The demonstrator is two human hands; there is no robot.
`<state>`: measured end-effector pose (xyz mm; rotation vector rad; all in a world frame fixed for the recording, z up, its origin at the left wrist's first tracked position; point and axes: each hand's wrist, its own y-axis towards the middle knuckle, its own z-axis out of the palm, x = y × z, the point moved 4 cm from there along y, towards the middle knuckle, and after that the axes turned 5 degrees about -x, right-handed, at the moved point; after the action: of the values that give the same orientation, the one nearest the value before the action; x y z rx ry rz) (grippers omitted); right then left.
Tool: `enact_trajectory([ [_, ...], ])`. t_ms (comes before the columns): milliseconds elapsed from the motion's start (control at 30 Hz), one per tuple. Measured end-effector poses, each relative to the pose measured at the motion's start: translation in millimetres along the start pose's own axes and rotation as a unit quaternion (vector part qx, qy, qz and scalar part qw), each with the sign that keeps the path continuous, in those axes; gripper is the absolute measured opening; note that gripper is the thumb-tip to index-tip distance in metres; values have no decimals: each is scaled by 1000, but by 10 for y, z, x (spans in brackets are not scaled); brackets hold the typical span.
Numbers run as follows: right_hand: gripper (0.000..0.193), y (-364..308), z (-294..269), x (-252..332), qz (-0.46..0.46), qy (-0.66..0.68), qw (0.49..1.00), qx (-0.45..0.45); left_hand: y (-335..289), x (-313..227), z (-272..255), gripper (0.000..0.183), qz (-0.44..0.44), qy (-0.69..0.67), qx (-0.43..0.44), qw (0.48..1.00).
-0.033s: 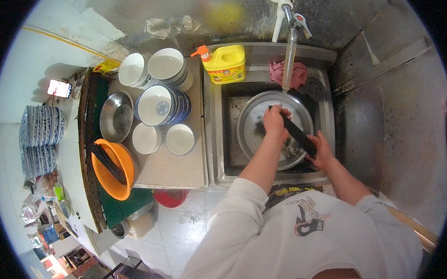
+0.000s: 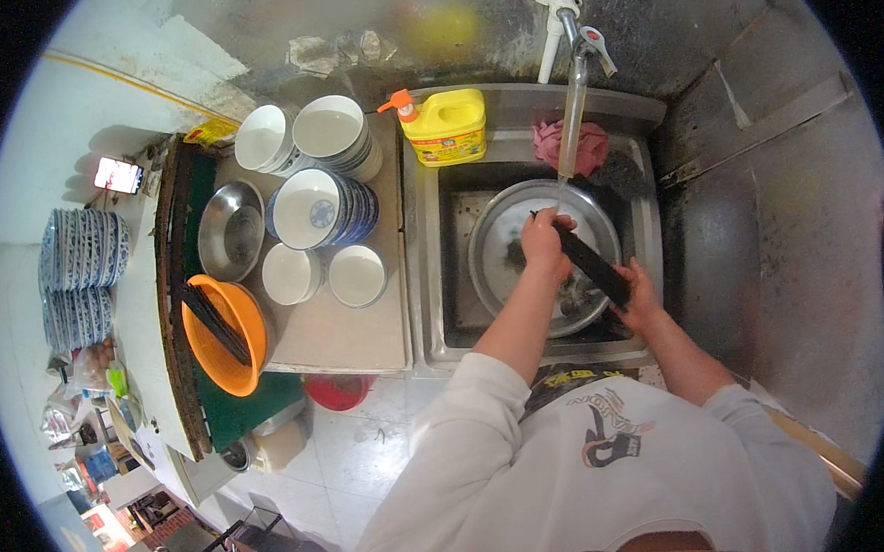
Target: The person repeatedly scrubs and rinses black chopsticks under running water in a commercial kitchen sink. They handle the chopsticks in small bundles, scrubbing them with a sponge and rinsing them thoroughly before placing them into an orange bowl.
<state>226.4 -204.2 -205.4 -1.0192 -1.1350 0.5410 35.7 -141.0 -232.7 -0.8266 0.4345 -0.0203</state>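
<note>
I stand at a steel sink [image 2: 433, 306] with a round metal basin [image 2: 485, 249] in it. My left hand [image 2: 544, 244] and my right hand [image 2: 642, 299] both grip a bundle of black chopsticks [image 2: 591, 260], held slanted over the basin. My left hand holds the upper end just under the clear hose of the tap [image 2: 574, 93]; my right hand holds the lower end near the sink's front rim. A dark scrub pad seems to lie in the basin beneath the hands.
A yellow detergent bottle [image 2: 447, 128] and a pink cloth [image 2: 584, 143] sit at the sink's back. On the counter to the left are stacked white bowls [image 2: 327, 133], a patterned bowl stack [image 2: 319, 207], a metal bowl [image 2: 231, 229] and an orange colander [image 2: 223, 335] holding more chopsticks. Plate stacks [image 2: 76, 257] stand far left.
</note>
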Motion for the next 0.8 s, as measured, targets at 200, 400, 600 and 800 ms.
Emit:
enact_trajectory([
  [200,38,547,-393,-231,-4,-177,983,38,-191,117,142,16,40,114,77,990],
  [400,34,-20,111,-10,-3,19,1000,-1,-79,-44,12,13,64,-4,-19,998],
  [600,38,457,-217,-179,-1,-150,989,-10,-120,-27,184,14,28,63,50,996],
  [800,40,254,-113,-46,18,-53,997,47,-5,25,4,18,-3,-20,-6,1000],
])
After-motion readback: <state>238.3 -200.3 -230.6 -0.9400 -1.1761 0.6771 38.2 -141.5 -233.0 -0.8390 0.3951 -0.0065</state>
